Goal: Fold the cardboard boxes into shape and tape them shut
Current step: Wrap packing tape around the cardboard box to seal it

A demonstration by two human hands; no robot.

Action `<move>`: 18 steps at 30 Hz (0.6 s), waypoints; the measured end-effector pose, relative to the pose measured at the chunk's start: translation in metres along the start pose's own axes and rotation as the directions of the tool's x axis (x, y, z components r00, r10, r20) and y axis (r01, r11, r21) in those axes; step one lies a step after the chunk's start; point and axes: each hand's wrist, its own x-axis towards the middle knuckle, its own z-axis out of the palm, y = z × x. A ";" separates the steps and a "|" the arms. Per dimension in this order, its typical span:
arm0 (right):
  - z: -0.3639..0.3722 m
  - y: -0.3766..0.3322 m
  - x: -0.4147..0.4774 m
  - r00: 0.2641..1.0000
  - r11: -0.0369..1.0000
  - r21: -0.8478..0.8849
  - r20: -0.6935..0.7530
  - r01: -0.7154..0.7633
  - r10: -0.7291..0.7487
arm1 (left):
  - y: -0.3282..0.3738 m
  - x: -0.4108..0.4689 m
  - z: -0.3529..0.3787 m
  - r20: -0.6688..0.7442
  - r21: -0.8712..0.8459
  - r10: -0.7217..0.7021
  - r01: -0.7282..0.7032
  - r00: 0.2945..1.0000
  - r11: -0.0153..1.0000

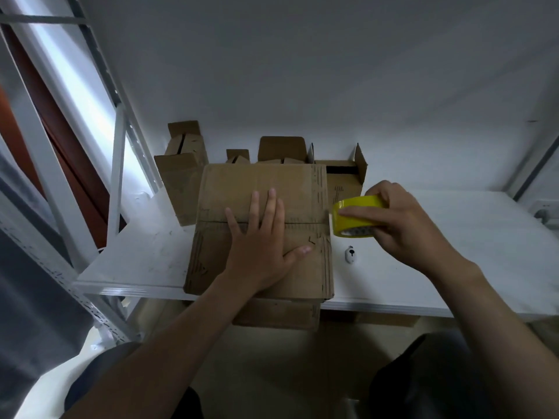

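While the left hand presses flat, fingers straight, across the centre seam of the closed cardboard box, the right hand grips a yellow tape roll at the box's right edge, level with that seam. The box sits on the white surface, at its near edge. Behind the box stand several open boxes. Just right of the box lies a small white object.
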 end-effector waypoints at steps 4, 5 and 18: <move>0.007 0.021 -0.011 1.000 0.997 -0.075 -0.015 -0.025 0.024 | -0.001 0.000 0.001 -0.005 0.002 0.000 0.000 1.000 1.000; 0.011 0.026 -0.013 0.999 0.998 -0.059 -0.024 -0.029 0.027 | -0.001 0.000 0.001 -0.007 0.004 -0.001 0.001 1.000 1.000; 0.079 0.029 -0.005 0.995 0.989 0.109 0.014 -0.099 0.098 | -0.002 -0.001 0.000 0.007 0.026 0.004 -0.005 1.000 1.000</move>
